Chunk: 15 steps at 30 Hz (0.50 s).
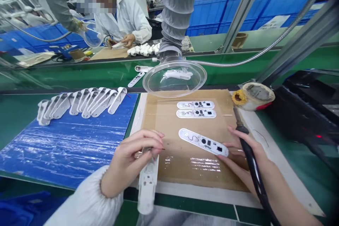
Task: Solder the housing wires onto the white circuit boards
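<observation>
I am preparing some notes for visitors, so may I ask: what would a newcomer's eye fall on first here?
Probably the clear round hood on its grey hose, above the brown board's far edge. Next, the person's hands in front: the left hand at a white casing, the right hand with a black-handled tool. On the left, white shells stand out against a blue mat.

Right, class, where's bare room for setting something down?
Bare: the blue mat nearer than the white casings; the cardboard left of the two paired strips. Crowded: around the right hand, black-handled tool and tilted strip.
</observation>
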Motion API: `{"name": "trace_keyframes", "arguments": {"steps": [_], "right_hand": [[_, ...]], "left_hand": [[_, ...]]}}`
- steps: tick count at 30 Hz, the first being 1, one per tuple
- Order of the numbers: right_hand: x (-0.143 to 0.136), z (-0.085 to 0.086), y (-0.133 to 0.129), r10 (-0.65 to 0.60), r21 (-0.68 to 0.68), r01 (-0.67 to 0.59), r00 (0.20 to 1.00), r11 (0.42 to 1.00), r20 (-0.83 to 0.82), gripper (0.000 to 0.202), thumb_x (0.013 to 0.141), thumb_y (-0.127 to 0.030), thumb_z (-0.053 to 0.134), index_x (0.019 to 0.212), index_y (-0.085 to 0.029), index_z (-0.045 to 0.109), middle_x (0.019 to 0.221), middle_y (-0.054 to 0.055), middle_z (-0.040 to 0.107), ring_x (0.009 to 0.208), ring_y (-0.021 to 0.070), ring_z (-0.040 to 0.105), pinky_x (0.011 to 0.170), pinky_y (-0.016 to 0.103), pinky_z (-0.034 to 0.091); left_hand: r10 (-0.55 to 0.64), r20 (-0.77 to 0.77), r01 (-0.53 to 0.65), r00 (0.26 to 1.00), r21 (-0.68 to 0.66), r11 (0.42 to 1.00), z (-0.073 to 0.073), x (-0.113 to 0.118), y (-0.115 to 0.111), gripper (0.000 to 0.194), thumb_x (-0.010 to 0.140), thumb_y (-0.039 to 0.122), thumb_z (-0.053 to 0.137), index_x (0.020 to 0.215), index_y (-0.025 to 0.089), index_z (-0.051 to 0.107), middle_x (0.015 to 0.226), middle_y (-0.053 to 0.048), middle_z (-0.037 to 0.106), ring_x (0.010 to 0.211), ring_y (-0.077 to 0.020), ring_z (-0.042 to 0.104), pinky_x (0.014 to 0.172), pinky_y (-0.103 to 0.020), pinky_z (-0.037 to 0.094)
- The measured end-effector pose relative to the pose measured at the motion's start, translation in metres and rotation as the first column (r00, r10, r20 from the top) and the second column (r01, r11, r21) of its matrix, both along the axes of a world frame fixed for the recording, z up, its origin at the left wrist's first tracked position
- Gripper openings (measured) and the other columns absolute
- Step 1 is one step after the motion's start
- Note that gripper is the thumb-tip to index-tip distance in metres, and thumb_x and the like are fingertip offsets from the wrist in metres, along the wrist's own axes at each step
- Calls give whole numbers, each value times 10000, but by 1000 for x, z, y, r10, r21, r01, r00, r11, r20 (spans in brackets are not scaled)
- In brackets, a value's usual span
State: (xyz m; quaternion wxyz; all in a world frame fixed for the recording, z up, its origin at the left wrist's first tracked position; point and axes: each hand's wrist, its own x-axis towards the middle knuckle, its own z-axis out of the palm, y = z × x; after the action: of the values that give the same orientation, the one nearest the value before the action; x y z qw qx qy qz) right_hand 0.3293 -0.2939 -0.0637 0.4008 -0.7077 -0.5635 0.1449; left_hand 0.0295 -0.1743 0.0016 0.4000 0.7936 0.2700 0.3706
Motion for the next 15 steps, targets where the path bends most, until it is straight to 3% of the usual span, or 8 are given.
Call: {"name": "trace_keyframes", "arguments": {"steps": [3,5,7,10,12,15], "right_hand": [[-19,-6,6,166,-54,-169,985,984,-55,604,916,-361,643,1453,-300,374,1125,70,716,878,236,751,785,385,661],[-32,-10,11,262,-49,-269,958,962,-115,632,908,-317,660,1461,-337,353,1280,65,661,961,228,737,880,409,640],[-43,-12,16,306,-19,-313,937,949,-171,674,895,-283,672,1471,-354,329,1462,70,528,1024,225,719,917,418,627],[-51,-9,19,298,7,-304,930,953,-215,715,880,-248,687,1482,-338,312,1550,92,414,1054,229,706,919,424,625],[-52,-6,20,283,14,-286,936,958,-211,721,880,-228,687,1479,-339,302,1510,88,465,1051,222,706,917,420,625],[-54,-3,22,239,20,-240,952,971,-190,729,877,-215,695,1472,-348,295,1409,69,566,1028,211,714,890,397,636]], "left_hand": [[-195,-313,267,930,206,941,18,0,20,243,923,85,544,1041,221,708,1051,-89,708,1102,-192,661,953,-323,569],[-185,-463,357,867,316,879,18,14,33,228,952,142,505,1050,205,701,1140,-116,699,1184,-215,631,979,-343,554],[-148,-558,413,817,386,825,6,36,43,217,953,162,494,1011,195,701,1251,-127,668,1292,-242,567,1030,-382,528],[-165,-580,450,798,391,803,-20,68,48,174,921,134,534,907,177,701,1350,-121,618,1392,-266,471,1118,-433,456],[-163,-558,433,814,396,810,-33,81,43,186,928,129,519,882,152,698,1364,-148,598,1430,-298,412,1177,-513,362],[-51,-509,321,859,459,828,-41,82,27,231,956,143,469,888,162,689,1366,-139,588,1432,-309,388,1184,-603,267]]}}
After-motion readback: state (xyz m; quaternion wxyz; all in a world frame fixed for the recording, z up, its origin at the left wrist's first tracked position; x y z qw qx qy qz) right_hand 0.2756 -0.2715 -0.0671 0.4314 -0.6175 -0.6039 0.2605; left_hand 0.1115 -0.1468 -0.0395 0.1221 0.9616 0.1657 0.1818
